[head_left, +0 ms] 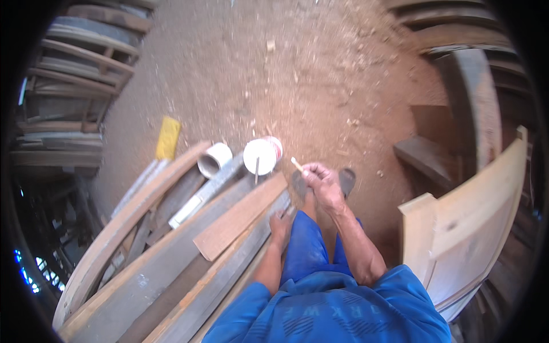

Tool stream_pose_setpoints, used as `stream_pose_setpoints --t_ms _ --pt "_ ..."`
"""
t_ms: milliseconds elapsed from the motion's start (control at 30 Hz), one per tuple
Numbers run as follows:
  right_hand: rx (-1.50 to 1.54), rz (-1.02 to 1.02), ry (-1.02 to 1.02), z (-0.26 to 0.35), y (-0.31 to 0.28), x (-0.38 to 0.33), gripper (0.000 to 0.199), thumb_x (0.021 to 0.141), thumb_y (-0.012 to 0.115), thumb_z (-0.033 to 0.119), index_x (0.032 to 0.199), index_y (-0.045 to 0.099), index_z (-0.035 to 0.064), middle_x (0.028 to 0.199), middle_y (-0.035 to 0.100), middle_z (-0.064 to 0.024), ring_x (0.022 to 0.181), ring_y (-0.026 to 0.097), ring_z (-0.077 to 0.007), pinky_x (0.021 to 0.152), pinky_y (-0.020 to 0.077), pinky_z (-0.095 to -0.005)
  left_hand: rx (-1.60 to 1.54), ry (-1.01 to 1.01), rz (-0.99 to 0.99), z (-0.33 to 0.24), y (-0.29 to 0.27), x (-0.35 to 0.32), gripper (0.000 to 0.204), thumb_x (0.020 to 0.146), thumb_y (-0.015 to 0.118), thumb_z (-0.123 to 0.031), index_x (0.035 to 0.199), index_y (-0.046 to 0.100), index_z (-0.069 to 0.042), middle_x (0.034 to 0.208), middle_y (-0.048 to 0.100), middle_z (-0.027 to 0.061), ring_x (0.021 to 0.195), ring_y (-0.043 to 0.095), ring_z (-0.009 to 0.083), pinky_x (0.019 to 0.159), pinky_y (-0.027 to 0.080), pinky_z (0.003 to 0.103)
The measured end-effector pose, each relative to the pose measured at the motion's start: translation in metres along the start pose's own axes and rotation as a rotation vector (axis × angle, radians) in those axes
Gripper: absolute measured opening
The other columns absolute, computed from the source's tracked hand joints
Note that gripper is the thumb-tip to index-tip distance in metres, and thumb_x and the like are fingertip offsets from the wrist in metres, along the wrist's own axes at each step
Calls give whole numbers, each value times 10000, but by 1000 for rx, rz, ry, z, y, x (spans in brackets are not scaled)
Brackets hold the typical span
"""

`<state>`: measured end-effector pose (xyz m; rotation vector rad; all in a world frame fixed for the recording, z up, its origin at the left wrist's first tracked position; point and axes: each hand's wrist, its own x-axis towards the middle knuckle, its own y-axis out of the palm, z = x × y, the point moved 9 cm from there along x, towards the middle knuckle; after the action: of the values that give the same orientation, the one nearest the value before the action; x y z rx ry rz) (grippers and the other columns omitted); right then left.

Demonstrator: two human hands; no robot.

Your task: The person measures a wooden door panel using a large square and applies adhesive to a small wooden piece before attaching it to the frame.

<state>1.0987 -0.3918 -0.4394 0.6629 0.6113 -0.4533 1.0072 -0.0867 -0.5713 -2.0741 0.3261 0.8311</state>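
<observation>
My right hand [323,184] is raised over my feet, its fingers pinched round a short, pale wooden stick [297,164] with a white tip. Lower, beside my left thigh, my left hand [279,224] rests by the edge of a grey plank [243,246]; its fingers look curled, and whatever they hold is too small to make out. A white tub [251,151] with red marks on its side stands ahead of the left hand. Across its white top lies a thin dark stick [257,171]. A short reddish board [240,217] lies on the planks next to it.
Several long planks [131,291] are stacked at my left. Among them sit a hollow white cylinder [215,160] and a yellow block [168,138]. A pale wooden panel [466,228] leans at my right. Wood frames [86,68] line the far left; shavings litter the dirt floor [274,74].
</observation>
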Motion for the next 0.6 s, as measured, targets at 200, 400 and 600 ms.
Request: stream_pose_setpoints --t_ms 200,400,600 --pt "-237 76 -254 158 -9 -121 108 927 665 143 977 675 48 855 610 55 795 518 -48 707 437 -241 156 341 310 -144 13 -72 388 838 682 -307 1099 688 -20 1088 686 249 1045 653 390 948 497 429" --pt "-132 -459 -571 185 -158 -285 108 962 621 150 1005 633 51 869 581 41 789 503 -51 741 449 -233 536 720 641 -310 36 -87 429 831 651 -274 1148 667 14 1042 694 250 993 674 359 883 516 409" --pt "62 -1030 -802 101 -190 -460 97 925 655 118 945 664 23 827 590 57 784 491 -34 708 425 -223 499 1279 283 -447 12 -66 449 810 645 -167 1201 609 51 1173 610 313 1129 582 424 971 447 467"
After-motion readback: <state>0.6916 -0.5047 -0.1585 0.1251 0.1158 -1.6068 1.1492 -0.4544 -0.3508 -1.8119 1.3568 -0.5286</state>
